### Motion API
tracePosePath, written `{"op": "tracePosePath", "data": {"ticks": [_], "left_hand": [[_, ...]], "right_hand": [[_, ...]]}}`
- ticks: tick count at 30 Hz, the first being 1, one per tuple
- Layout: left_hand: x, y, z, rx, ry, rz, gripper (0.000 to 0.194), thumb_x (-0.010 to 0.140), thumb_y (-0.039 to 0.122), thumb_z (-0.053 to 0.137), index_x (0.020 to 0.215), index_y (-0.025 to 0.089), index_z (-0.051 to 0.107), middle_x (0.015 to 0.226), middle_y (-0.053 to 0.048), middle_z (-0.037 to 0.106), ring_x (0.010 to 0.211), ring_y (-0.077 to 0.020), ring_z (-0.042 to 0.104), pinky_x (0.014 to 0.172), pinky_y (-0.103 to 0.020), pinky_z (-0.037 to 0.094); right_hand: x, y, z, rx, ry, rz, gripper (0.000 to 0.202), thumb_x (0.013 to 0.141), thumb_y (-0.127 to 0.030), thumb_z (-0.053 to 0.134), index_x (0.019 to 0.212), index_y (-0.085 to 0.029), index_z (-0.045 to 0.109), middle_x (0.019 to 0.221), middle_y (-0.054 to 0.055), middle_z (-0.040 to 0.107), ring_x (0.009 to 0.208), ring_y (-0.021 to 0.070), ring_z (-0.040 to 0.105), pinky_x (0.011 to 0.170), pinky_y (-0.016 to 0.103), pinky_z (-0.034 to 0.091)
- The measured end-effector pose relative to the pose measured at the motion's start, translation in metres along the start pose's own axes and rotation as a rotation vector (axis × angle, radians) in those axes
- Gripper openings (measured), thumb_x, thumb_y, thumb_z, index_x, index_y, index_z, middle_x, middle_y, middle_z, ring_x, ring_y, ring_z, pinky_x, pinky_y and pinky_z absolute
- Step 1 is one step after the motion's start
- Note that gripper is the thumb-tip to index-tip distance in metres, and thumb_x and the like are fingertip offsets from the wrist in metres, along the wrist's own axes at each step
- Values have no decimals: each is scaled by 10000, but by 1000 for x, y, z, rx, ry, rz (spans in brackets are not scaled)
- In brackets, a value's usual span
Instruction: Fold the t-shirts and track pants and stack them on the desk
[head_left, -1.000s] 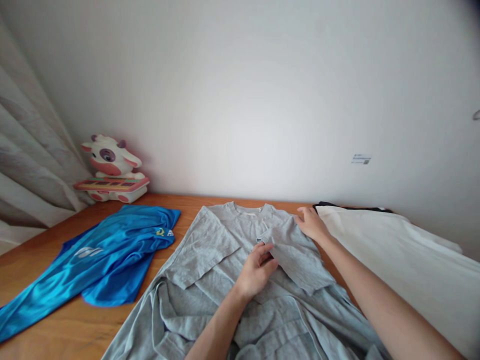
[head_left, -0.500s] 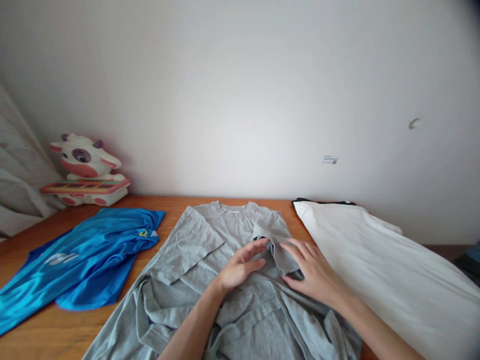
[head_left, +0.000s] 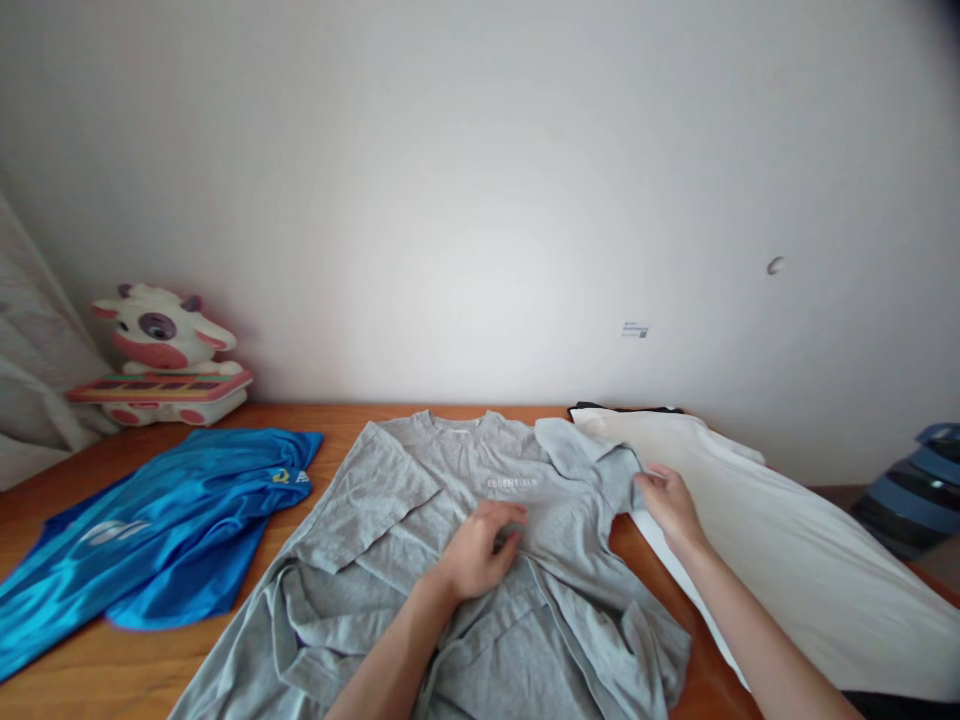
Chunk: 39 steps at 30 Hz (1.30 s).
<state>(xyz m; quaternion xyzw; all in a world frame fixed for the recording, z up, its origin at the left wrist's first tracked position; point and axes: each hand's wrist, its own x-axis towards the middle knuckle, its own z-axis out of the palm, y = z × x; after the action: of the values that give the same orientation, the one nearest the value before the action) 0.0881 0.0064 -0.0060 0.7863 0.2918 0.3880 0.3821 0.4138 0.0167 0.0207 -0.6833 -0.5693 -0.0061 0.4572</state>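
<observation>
A grey T-shirt (head_left: 420,470) lies spread in front of me, its neckline toward the wall and its lower part rumpled. Small pale lettering shows on the chest. My right hand (head_left: 670,503) pinches the edge of the right-side sleeve and holds it out to the side. My left hand (head_left: 484,548) rests over the middle of the shirt, fingers curved and thumb apart, with nothing between them. The left-side sleeve lies folded inward across the chest.
Blue shirts (head_left: 202,510) lie to the left on the wooden table (head_left: 112,670). White garments (head_left: 780,560) with black cloth beneath lie to the right. A cow toy keyboard (head_left: 169,385) stands at the back left. A large blue bottle (head_left: 911,490) is at the far right.
My right hand has pulled the right-side sleeve outward to the right, uncovering the lettering on the chest. My left hand has shifted slightly down. The view has turned a little rightward.
</observation>
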Motion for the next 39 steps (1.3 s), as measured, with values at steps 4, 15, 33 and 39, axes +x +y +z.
{"op": "tracePosePath", "data": {"ticks": [4, 15, 33, 39], "left_hand": [[0, -1, 4, 182, -39, 56, 292, 897, 196, 580, 1150, 235, 720, 1285, -115, 697, 1227, -286, 616, 1079, -437, 445], [5, -10, -7, 383, 174, -57, 231, 892, 245, 592, 1079, 200, 721, 1294, -160, 675, 1227, -334, 600, 1083, -518, 419], [-152, 96, -164, 865, -491, -484, 823, 661, 626, 811, 1367, 270, 583, 1384, -121, 617, 1300, -387, 552, 1095, -491, 418], [-161, 121, -165, 745, -474, -390, 322, 762, 306, 717, 1076, 247, 672, 1259, -79, 654, 1183, -284, 610, 1033, -359, 453]], "right_hand": [[-19, -1, -7, -99, 53, -38, 364, 863, -497, 506, 1092, -227, 590, 1071, 168, 660, 1082, 379, 613, 905, 506, 466], [-137, -9, -33, -183, -282, -167, 222, 909, -468, 499, 972, -268, 572, 889, 76, 723, 792, 275, 722, 683, 386, 567], [-137, -34, -71, -71, -833, -234, 396, 695, -380, 774, 1071, -258, 788, 1160, 99, 773, 1094, 331, 720, 987, 370, 561], [-135, 31, -101, 33, -649, -72, 572, 757, -521, 677, 1273, -275, 708, 1304, 65, 717, 1196, 352, 669, 926, 332, 598]]}}
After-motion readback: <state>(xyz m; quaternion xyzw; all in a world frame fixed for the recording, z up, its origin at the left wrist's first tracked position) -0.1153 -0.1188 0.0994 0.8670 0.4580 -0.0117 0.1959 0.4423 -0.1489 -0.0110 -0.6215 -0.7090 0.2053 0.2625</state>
